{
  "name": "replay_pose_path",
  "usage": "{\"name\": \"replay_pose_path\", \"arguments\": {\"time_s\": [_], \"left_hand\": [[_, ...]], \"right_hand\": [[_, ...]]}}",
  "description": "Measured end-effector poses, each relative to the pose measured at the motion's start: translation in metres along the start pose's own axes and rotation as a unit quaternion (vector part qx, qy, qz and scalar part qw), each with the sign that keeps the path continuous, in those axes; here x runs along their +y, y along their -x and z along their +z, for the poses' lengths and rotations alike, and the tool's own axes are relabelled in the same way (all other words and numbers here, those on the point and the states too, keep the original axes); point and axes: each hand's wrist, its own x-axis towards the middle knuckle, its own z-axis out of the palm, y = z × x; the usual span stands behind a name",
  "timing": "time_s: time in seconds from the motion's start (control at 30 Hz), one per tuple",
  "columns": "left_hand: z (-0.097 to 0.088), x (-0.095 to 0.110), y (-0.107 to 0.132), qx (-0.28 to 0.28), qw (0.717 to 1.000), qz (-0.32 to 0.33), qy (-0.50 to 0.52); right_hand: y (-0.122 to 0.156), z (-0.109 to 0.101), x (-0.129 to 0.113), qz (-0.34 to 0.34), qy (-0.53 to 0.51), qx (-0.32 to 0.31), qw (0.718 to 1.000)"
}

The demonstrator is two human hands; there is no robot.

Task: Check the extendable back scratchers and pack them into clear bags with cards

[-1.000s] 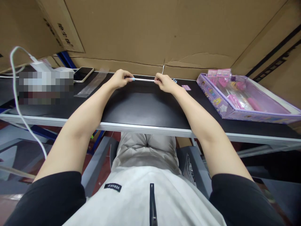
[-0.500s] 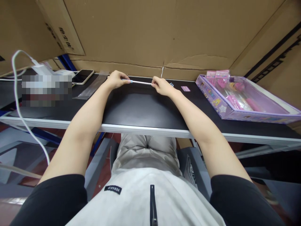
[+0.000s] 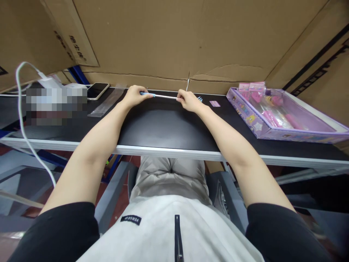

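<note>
A back scratcher (image 3: 166, 96) with a silver rod, a blue handle and a blue claw-like head lies level between my hands above the far part of the black table (image 3: 163, 125). My left hand (image 3: 133, 95) is closed round the blue handle, the thumb stretched along it. Fingers of my right hand (image 3: 187, 99) pinch the rod towards the claw end, and the blue tips show just past the knuckles. A small pink card (image 3: 215, 103) lies on the table to the right of that hand. Left of my left hand is a flat clear plastic sleeve (image 3: 105, 103).
A purple display box (image 3: 261, 127) with several bagged pink items stands at the right. At the left are a phone (image 3: 97, 90), a white charger with a cable (image 3: 19, 98) and a blurred-out patch. Cardboard walls (image 3: 169, 40) rise behind the table.
My left hand has shifted slightly on the handle, and more of the blue now shows. Both hands still hold the back scratcher, with the right hand nearly unmoved.
</note>
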Motion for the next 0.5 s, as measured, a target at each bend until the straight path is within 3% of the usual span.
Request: {"name": "replay_pose_path", "arguments": {"time_s": [0.5], "left_hand": [[-0.001,0.013,0.002,-0.007,0.999,0.006,-0.035]], "right_hand": [[-0.001,-0.001,0.0,0.026,-0.04,-0.004,0.999]]}}
